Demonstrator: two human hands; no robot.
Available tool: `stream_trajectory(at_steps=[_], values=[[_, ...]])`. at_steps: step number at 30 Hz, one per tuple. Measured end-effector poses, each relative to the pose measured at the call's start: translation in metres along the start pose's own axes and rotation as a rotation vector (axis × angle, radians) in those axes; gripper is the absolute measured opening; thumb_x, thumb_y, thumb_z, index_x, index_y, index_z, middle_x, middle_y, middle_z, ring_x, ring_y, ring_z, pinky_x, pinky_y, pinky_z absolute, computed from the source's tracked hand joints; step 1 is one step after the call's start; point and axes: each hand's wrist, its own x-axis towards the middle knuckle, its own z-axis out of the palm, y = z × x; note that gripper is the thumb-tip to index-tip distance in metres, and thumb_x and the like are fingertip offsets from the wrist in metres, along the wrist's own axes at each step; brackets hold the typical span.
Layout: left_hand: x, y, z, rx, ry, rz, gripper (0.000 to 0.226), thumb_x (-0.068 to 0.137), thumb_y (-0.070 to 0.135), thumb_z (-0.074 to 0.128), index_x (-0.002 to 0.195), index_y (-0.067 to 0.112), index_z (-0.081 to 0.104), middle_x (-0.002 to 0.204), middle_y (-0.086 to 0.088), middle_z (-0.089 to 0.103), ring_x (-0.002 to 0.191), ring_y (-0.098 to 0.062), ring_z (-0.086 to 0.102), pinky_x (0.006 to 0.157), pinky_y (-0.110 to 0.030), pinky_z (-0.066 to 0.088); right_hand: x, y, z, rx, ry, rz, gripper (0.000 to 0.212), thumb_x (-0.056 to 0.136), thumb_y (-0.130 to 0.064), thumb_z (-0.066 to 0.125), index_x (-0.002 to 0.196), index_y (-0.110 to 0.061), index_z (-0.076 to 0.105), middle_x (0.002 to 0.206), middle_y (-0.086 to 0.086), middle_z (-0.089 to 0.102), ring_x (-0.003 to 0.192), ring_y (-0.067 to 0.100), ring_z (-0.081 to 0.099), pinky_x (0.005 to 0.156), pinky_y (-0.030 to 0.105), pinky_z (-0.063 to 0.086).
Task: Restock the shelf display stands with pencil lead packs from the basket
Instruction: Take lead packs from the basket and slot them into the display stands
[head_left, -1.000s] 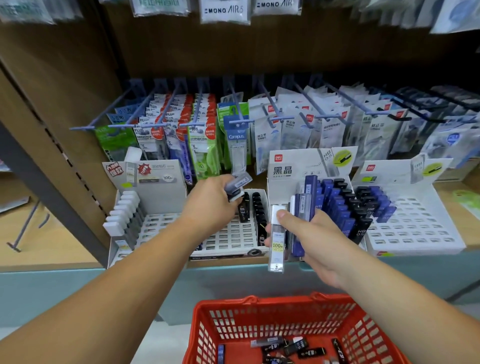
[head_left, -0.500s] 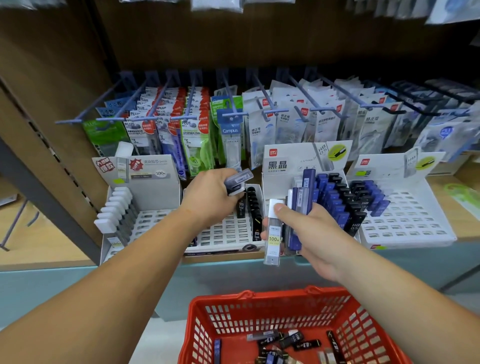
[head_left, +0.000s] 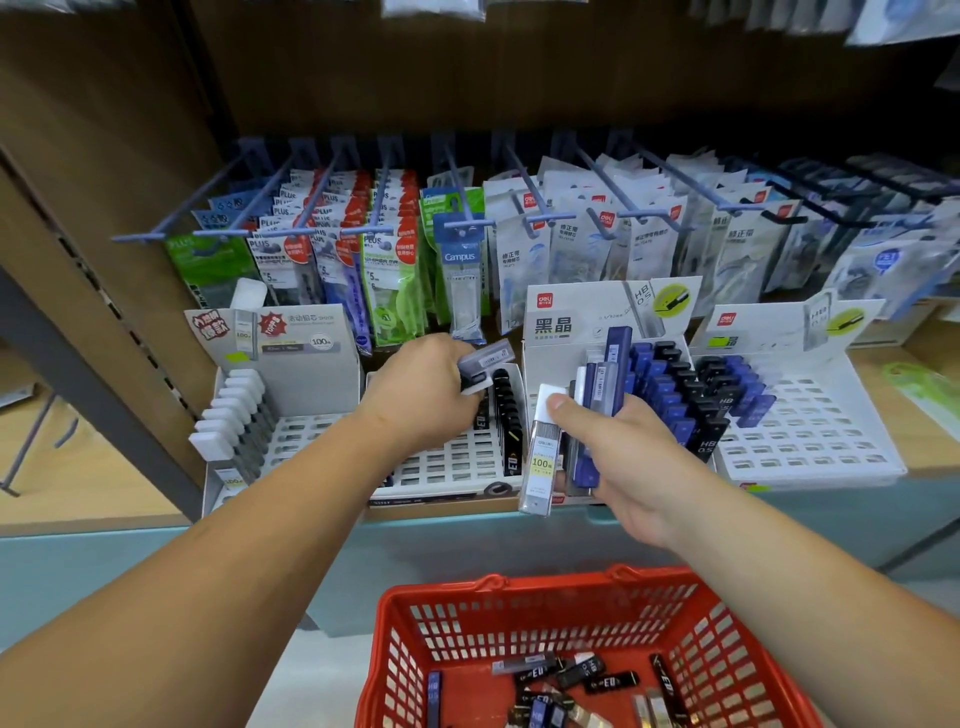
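Left grip grasping a grey lead pack over the second display stand, right grip clutching a fan of lead packs, red basket near, below.

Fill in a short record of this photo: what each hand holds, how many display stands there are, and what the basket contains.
Left hand: grips a grey pack above the second stand from the left
Right hand: holds a fan of several packs
Display stands: four, side by side
Basket: red, loose packs inside
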Motion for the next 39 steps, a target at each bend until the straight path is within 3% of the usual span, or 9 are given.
stream_trajectory(at_steps=[3,6,13,17,21,31,34,36,39], values=[[-0.017,0.010,-0.013,-0.337,0.029,-0.124,0.017,0.090,0.025,0.076,0.079,0.018,0.065,0.066,0.002,0.063,0.055,-0.015,0.058,0.053,-0.028,0.050,-0.003,-0.002,0.007,0.022,0.007,-0.015,0.021,0.099,-0.031,0.066,0.120,-0.029,0.066,0.119,-0.004,0.073,0.114,0.019,0.065,0.105,0.047,0.046],[-0.048,0.021,-0.026,-0.670,-0.168,-0.246,0.016,0.088,0.028,0.081,0.087,0.014,0.072,0.063,-0.004,0.066,0.043,-0.014,0.045,0.042,-0.022,0.035,-0.006,-0.004,0.023,0.055,0.029,-0.044,0.022,0.101,-0.030,0.065,0.122,-0.024,0.065,0.115,0.007,0.075,0.098,0.029,0.070,0.077,0.045,0.057],[-0.094,-0.004,-0.042,-0.757,-0.232,-0.323,0.022,0.086,0.029,0.083,0.099,0.018,0.068,0.067,-0.010,0.071,0.047,-0.022,0.046,0.046,-0.027,0.034,-0.014,-0.010,0.066,0.059,-0.029,-0.075,0.013,0.102,-0.026,0.064,0.112,-0.017,0.065,0.106,0.016,0.076,0.093,0.036,0.073,0.081,0.045,0.057],[-0.116,-0.027,-0.055,-0.851,-0.253,-0.354,0.020,0.089,0.023,0.080,0.102,0.014,0.068,0.071,-0.012,0.070,0.047,-0.015,0.049,0.042,-0.022,0.035,-0.015,-0.007,0.087,-0.334,-0.004,-0.245,0.013,0.098,-0.029,0.068,0.109,-0.023,0.064,0.082,0.006,0.067,0.072,0.024,0.059,0.063,0.034,0.047],[-0.132,-0.060,-0.070,-0.840,-0.241,-0.401,0.016,0.087,0.028,0.082,0.097,0.023,0.070,0.069,-0.013,0.066,0.053,-0.019,0.048,0.047,-0.027,0.038,-0.019,-0.010,0.114,-0.395,-0.125,-0.195,0.013,0.097,-0.019,0.068,0.093,-0.016,0.056,0.063,0.009,0.052,0.052,0.022,0.046,0.045,0.028,0.038],[-0.156,-0.125,-0.098,-0.895,-0.041,-0.621,0.011,0.086,0.011,0.079,0.095,0.011,0.072,0.057,-0.001,0.062,0.037,-0.009,0.046,0.035,-0.017,0.032,-0.019,0.006,0.184,-0.451,-0.029,-0.381,0.014,0.092,-0.018,0.074,0.099,-0.024,0.064,0.076,-0.005,0.063,0.065,0.012,0.055,0.067,0.026,0.043],[-0.168,-0.145,-0.099,-0.884,-0.005,-0.687,0.012,0.082,0.006,0.075,0.089,0.013,0.070,0.062,-0.007,0.059,0.047,-0.018,0.045,0.048,-0.023,0.039,-0.020,0.009,0.208,-0.515,-0.033,-0.475,0.020,0.093,-0.018,0.073,0.102,-0.028,0.059,0.093,-0.005,0.066,0.080,0.003,0.058,0.066,0.008,0.040],[-0.175,-0.155,-0.098,-0.897,-0.006,-0.714,0.014,0.079,0.008,0.077,0.090,0.006,0.069,0.068,-0.012,0.060,0.058,-0.023,0.046,0.062,-0.036,0.039,-0.015,0.015,0.224,-0.561,-0.036,-0.544,0.022,0.093,-0.019,0.073,0.098,-0.032,0.056,0.091,-0.007,0.064,0.082,0.003,0.059,0.067,0.010,0.040],[-0.184,-0.166,-0.098,-0.940,-0.037,-0.739,0.023,0.079,0.012,0.082,0.091,-0.003,0.069,0.066,-0.011,0.058,0.061,-0.023,0.048,0.060,-0.034,0.036,-0.009,0.025,0.242,-0.600,-0.041,-0.592,0.027,0.093,-0.020,0.073,0.100,-0.035,0.051,0.089,-0.015,0.063,0.080,-0.004,0.059,0.063,0.008,0.039]])
